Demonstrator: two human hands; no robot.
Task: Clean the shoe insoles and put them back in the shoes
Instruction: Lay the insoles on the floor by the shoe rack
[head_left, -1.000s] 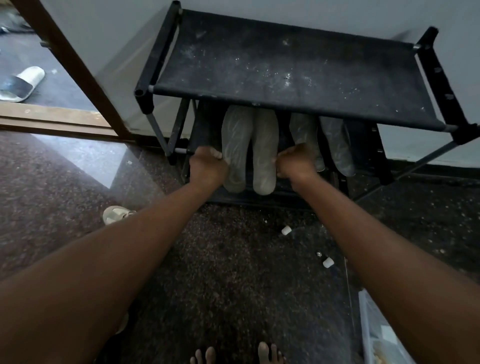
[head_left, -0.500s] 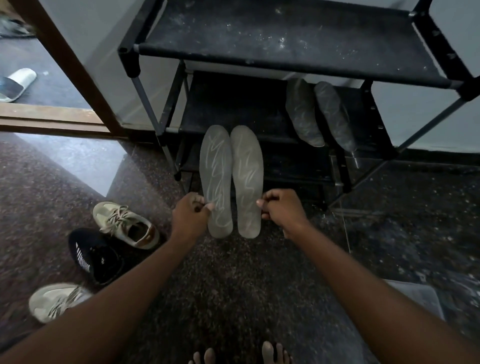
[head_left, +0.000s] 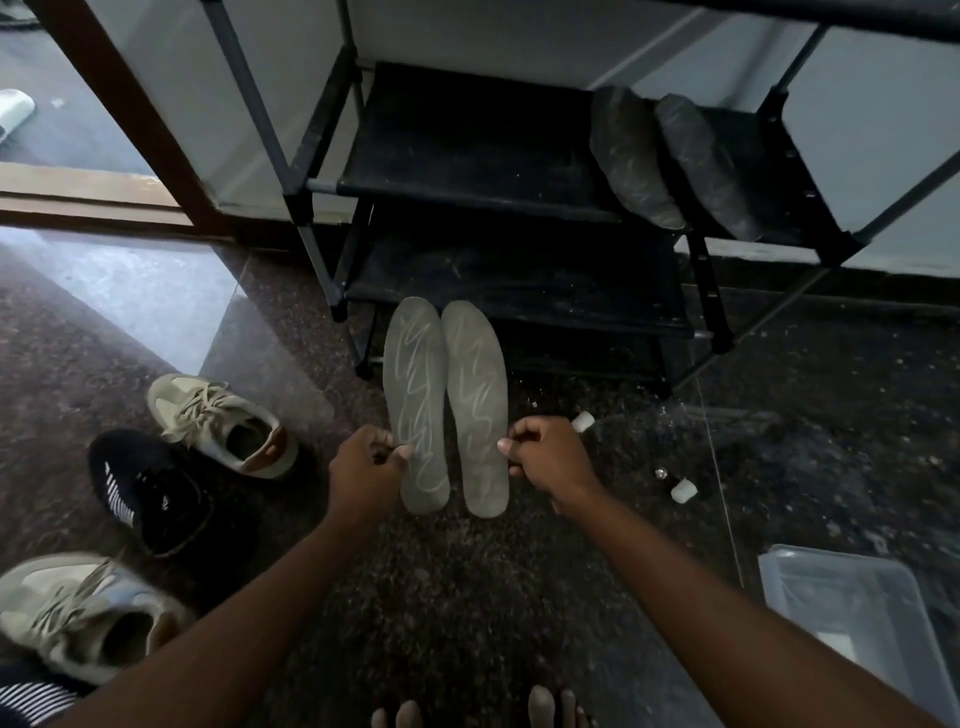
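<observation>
1. Left grey insole (head_left: 415, 410) & right grey insole (head_left: 480, 410): side by side, toes to 12, heels to 6, held over the floor (head_left: 467, 597) in front of the rack (head_left: 467, 140).
2. Handling, prob.: v. light, thin, floppy foam that sags if held by one end. Not fragile. Best grip is a side edge near the heel, as now.
3. Left hand (head_left: 363, 467) pinches its insole's edge at 9, thumb on top. Right hand (head_left: 550, 457) does the same at 3.
4. Beige shoe (head_left: 223, 426) at 9 of the insoles, black shoe (head_left: 140, 488) at 8, 2nd beige shoe (head_left: 78, 618) at 7. All on the floor.
5. Two darker insoles (head_left: 631, 161) on a rack shelf at 1.
</observation>
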